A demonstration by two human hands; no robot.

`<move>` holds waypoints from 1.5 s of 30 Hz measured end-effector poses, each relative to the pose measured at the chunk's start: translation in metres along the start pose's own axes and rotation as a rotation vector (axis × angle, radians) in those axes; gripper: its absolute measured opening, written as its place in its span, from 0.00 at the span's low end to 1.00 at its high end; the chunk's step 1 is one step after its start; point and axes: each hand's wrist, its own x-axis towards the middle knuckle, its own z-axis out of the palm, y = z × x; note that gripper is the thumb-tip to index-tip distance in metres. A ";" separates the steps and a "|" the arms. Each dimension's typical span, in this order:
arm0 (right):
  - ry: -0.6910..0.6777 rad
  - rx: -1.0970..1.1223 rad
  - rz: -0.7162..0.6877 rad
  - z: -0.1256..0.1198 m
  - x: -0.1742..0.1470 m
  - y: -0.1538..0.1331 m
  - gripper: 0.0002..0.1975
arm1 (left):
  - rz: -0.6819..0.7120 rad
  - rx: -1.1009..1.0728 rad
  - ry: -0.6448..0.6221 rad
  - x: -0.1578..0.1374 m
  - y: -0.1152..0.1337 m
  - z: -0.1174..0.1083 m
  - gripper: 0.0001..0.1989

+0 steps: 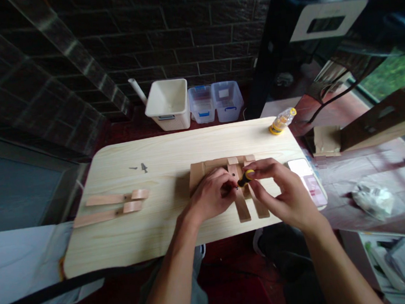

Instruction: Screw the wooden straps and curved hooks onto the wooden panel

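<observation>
My right hand (287, 189) grips a short yellow-and-black screwdriver (246, 178) between thumb and fingers. Its tip points down and left at a wooden strip (242, 208). My left hand (212, 194) is closed in a pinch beside the tip; whatever the fingertips hold is too small to make out. A dark hole or screw head shows on this strip. Parallel to it on the right lies a second wooden strip (261, 208), partly covered by my right hand. Both strips rest across a brown cardboard piece (198, 172), which my left hand partly hides.
On the table (159, 151), two curled wooden pieces (110, 199) lie left, below a few small screws (144, 167). A clear bottle with yellow ends (282, 121) stands at the back right, a phone (307, 182) at the right edge. Plastic bins (169, 119) stand behind the table.
</observation>
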 end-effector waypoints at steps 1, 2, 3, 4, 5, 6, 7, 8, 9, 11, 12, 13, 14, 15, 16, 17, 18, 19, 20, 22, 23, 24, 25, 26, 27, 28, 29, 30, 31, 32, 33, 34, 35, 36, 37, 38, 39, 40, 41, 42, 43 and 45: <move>0.013 -0.001 0.003 0.001 0.000 0.000 0.07 | -0.001 0.001 -0.001 0.000 0.000 0.000 0.05; 0.025 -0.003 0.007 0.002 0.001 0.001 0.07 | -0.001 0.001 0.000 0.000 0.000 0.000 0.05; 0.033 -0.006 0.011 0.002 0.001 0.001 0.07 | -0.001 0.002 0.003 0.000 0.000 0.000 0.05; 0.035 -0.009 0.015 0.003 0.001 0.000 0.07 | -0.003 0.003 0.005 0.000 0.000 0.000 0.05; 0.032 -0.009 0.017 0.003 0.001 0.000 0.08 | -0.006 0.004 0.008 0.000 0.001 0.000 0.05; 0.024 -0.007 0.019 0.003 0.001 -0.001 0.08 | -0.009 0.003 0.009 0.000 0.001 -0.001 0.05; 0.016 -0.002 0.022 0.002 0.001 -0.001 0.08 | -0.012 0.000 0.010 0.000 0.001 -0.001 0.05; 0.009 0.005 0.026 0.002 0.000 -0.001 0.09 | -0.015 -0.005 0.009 0.000 0.002 -0.001 0.06; 0.004 0.011 0.029 0.001 0.000 -0.002 0.09 | -0.019 -0.014 0.006 -0.001 0.002 -0.001 0.06; 0.005 0.015 0.034 0.000 -0.001 -0.001 0.09 | -0.029 -0.039 0.000 -0.001 0.002 -0.001 0.07; 0.007 0.015 0.037 0.000 -0.001 0.000 0.09 | -0.033 -0.049 -0.001 -0.001 0.001 0.000 0.07; 0.007 0.014 0.039 0.000 -0.001 0.001 0.09 | -0.037 -0.055 0.000 -0.001 0.001 0.000 0.08; 0.008 0.014 0.041 0.000 -0.001 0.001 0.09 | -0.037 -0.057 0.001 -0.001 0.001 0.000 0.08; 0.008 0.014 0.042 0.000 -0.001 0.002 0.08 | -0.032 -0.055 0.003 -0.001 0.001 0.000 0.08; 0.009 0.016 0.041 0.000 0.000 0.002 0.08 | -0.026 -0.050 0.004 -0.001 0.000 0.000 0.08; 0.013 0.018 0.039 0.000 0.000 0.002 0.08 | -0.020 -0.045 0.004 -0.001 0.000 0.000 0.07; 0.019 0.018 0.036 0.001 0.000 0.002 0.08 | -0.014 -0.039 0.004 -0.001 0.000 0.000 0.07; 0.023 0.017 0.035 0.001 0.000 0.002 0.08 | -0.011 -0.033 0.003 -0.001 0.001 0.000 0.07; 0.023 0.017 0.036 0.001 0.000 0.001 0.08 | -0.010 -0.028 0.002 -0.001 0.001 -0.001 0.07; 0.014 0.020 0.036 0.000 0.000 -0.001 0.08 | -0.011 -0.020 0.004 -0.001 0.001 -0.001 0.06; 0.006 0.024 0.035 -0.001 0.000 -0.002 0.08 | -0.010 -0.018 0.005 -0.001 0.001 -0.001 0.06; -0.001 0.029 0.033 -0.001 0.000 -0.003 0.08 | -0.008 -0.019 0.005 -0.001 0.001 -0.001 0.06; -0.005 0.035 0.034 -0.001 0.000 -0.003 0.08 | -0.006 -0.021 0.004 -0.001 0.000 0.000 0.06; -0.005 0.040 0.036 -0.001 -0.001 -0.003 0.08 | -0.004 -0.024 0.004 -0.001 0.000 0.000 0.06; -0.002 0.045 0.040 0.000 -0.001 -0.002 0.08 | -0.003 -0.026 0.004 -0.001 -0.001 0.000 0.06; 0.005 0.052 0.047 0.001 -0.001 -0.001 0.08 | -0.003 -0.029 0.005 -0.001 -0.001 0.001 0.06; 0.015 0.062 0.055 0.002 -0.001 0.001 0.08 | -0.003 -0.031 0.008 -0.001 -0.002 0.001 0.06; 0.025 0.073 0.061 0.004 -0.001 0.002 0.07 | -0.001 -0.031 0.011 -0.001 -0.002 0.001 0.06; 0.034 0.085 0.064 0.005 -0.001 0.003 0.07 | 0.002 -0.030 0.016 -0.001 -0.003 0.002 0.06; 0.041 0.096 0.065 0.006 -0.002 0.004 0.07 | 0.003 -0.028 0.019 -0.001 -0.003 0.002 0.06; 0.044 0.101 0.065 0.006 -0.002 0.004 0.07 | 0.004 -0.026 0.019 0.000 -0.002 0.002 0.06; 0.043 0.100 0.062 0.006 -0.002 0.004 0.07 | 0.003 -0.022 0.017 0.000 -0.002 0.002 0.06; 0.039 0.095 0.059 0.006 -0.002 0.003 0.07 | -0.001 -0.017 0.014 0.000 -0.002 0.001 0.05; 0.032 0.088 0.058 0.005 -0.002 0.002 0.07 | -0.007 -0.014 0.011 0.000 -0.001 0.001 0.05; 0.026 0.081 0.058 0.004 -0.002 0.001 0.08 | -0.010 -0.012 0.008 0.000 -0.001 0.001 0.05; 0.021 0.075 0.058 0.003 -0.002 0.000 0.08 | -0.011 -0.013 0.006 0.000 -0.001 0.001 0.05; 0.016 0.072 0.059 0.002 -0.002 -0.001 0.08 | -0.009 -0.014 0.006 0.000 -0.001 0.001 0.05; 0.011 0.070 0.059 0.002 -0.002 -0.001 0.08 | -0.005 -0.016 0.006 0.000 -0.001 0.001 0.05; 0.008 0.069 0.060 0.002 -0.002 -0.002 0.08 | -0.001 -0.017 0.006 0.000 -0.001 0.001 0.05; 0.007 0.070 0.059 0.002 -0.002 -0.001 0.08 | -0.001 -0.016 0.006 0.000 -0.001 0.001 0.05; 0.011 0.074 0.058 0.003 -0.002 -0.001 0.07 | -0.003 -0.014 0.006 0.000 -0.001 0.001 0.05; 0.025 0.087 0.059 0.003 -0.001 0.000 0.07 | -0.014 -0.013 0.006 0.000 -0.001 0.001 0.05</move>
